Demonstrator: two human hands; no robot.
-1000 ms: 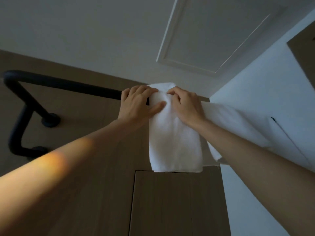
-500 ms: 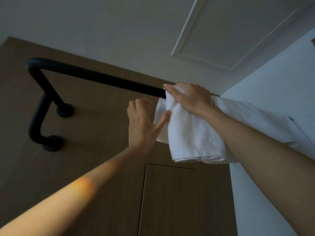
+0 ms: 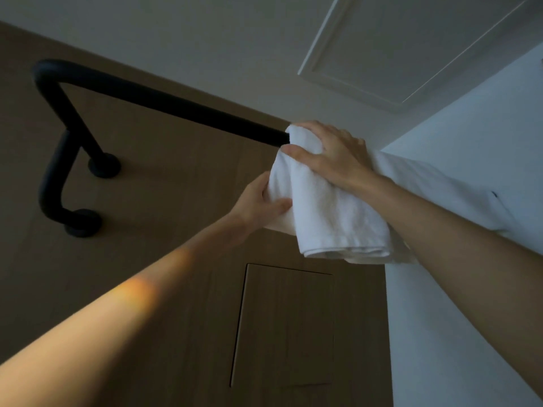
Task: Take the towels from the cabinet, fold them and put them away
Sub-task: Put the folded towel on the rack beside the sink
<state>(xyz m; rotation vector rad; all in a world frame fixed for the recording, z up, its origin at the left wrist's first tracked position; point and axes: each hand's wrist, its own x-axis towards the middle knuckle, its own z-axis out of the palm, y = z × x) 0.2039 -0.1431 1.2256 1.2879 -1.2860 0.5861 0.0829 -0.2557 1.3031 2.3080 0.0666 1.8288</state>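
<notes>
A folded white towel point(image 3: 332, 212) hangs over a black bar point(image 3: 176, 108) fixed high on the wooden wall. My right hand point(image 3: 329, 155) lies on top of the towel at the bar, fingers spread over the fold and thumb on its front. My left hand point(image 3: 260, 205) grips the towel's left hanging edge lower down, thumb across the front. A second white towel point(image 3: 440, 186) hangs on the bar to the right, partly hidden behind my right forearm.
The bar bends down at its left end to two round wall mounts point(image 3: 104, 165). A rectangular panel point(image 3: 285, 327) is set in the wooden wall below the towel. A white wall point(image 3: 470, 304) stands to the right, and a ceiling hatch point(image 3: 411, 51) is overhead.
The towel slid right along the bar against the second towel. My left hand dropped from the bar's top to the towel's left edge and took hold. My right hand stayed on top.
</notes>
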